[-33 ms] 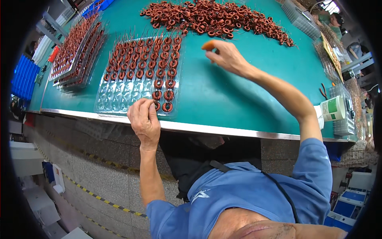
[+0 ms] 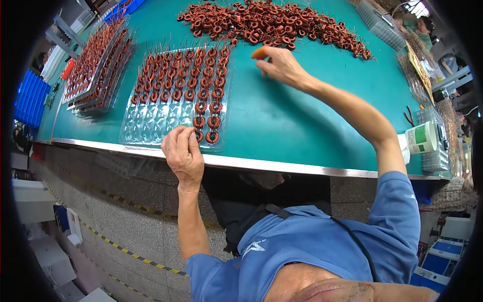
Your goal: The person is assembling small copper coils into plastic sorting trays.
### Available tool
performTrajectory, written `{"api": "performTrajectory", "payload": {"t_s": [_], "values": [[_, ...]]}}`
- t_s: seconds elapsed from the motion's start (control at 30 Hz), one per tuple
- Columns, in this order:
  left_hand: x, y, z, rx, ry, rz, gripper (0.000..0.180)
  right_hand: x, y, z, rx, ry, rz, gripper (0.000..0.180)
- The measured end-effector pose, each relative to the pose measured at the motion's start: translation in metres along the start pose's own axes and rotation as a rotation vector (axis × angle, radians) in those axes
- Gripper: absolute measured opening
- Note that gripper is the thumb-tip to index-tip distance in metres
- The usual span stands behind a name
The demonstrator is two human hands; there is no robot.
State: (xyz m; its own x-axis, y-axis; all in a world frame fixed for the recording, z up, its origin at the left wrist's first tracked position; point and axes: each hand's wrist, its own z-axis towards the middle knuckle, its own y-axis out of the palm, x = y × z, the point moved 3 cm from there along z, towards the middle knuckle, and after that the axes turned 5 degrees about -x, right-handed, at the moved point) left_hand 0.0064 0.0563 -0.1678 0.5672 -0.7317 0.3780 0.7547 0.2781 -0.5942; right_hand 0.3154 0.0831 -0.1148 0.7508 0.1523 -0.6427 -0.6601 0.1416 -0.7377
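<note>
A clear plastic tray lies on the green table, most of its pockets filled with copper wire coils; the near-left pockets are bare. My left hand rests at the tray's near edge, fingertips pinched on a coil in the front row. My right hand is stretched out over the table, just short of a long pile of loose coils. It wears an orange fingertip cover, its fingers are apart, and I see nothing in it.
Stacked filled trays sit at the table's left, with blue bins beyond. A white and green cup, pliers and clear boxes stand at the right. The table's metal front edge runs just past my left hand.
</note>
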Motion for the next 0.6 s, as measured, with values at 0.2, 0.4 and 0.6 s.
{"api": "performTrajectory", "payload": {"t_s": [0.2,0.4,0.6], "values": [[0.001,0.004,0.002,0.016,0.024,0.035,0.011,0.034,0.017,0.083,0.035,0.054,0.126,0.039],[0.000,0.004,0.002,-0.006,0.012,0.035,0.012,0.042,0.015,0.113,-0.126,0.092,0.008,0.035],[-0.002,0.006,0.003,-0.002,0.012,0.021,0.012,0.043,0.002,0.106,-0.098,0.059,-0.167,0.030]]}}
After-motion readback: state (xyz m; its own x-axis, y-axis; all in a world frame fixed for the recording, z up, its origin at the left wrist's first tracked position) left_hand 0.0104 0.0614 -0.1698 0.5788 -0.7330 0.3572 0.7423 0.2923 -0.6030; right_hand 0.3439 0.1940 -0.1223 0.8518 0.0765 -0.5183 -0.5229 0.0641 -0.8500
